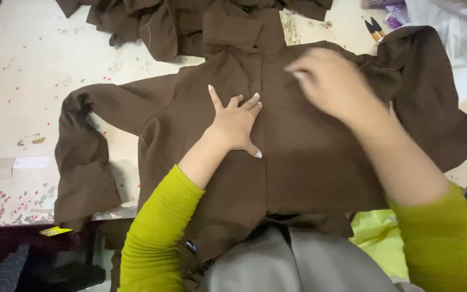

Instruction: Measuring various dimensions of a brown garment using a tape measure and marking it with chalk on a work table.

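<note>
One worktable (22,81), pale cream, scuffed and speckled all over with tiny red flecks, seen from above. Along its near left edge, a strip of pale tape (31,162) and a small yellow scrap (55,231) at the lip; below that, dark floor shadow. At the far edge, a heap of more brown fabric (152,21), bunched and folded. At the far right, a pair of small thread snips (373,28) with dark blades, a bit of purple material (393,13) and crumpled white cloth (449,27). Near the right edge, a patch of yellow-green plastic (377,238) just under the hem.

Spread flat across the middle of the table, a brown garment (298,162), front up, collar pointing away toward the far edge and hem hanging over the near edge toward the lap. Long axis running near to far, along the centre placket. Sleeves thrown out sideways: the left one reaching across the table and bending down to a wide cuff near the edge, the right one folded out toward the white cloth.

Left hand (236,121) pressed flat on the chest of the garment just left of the placket, fingers spread apart, palm down, gripping nothing. Right hand (331,81) blurred over the upper right chest near the collar, fingers drawn together at the cloth; whether pinching anything, impossible to tell. Lime-green sleeves on both forearms.
</note>
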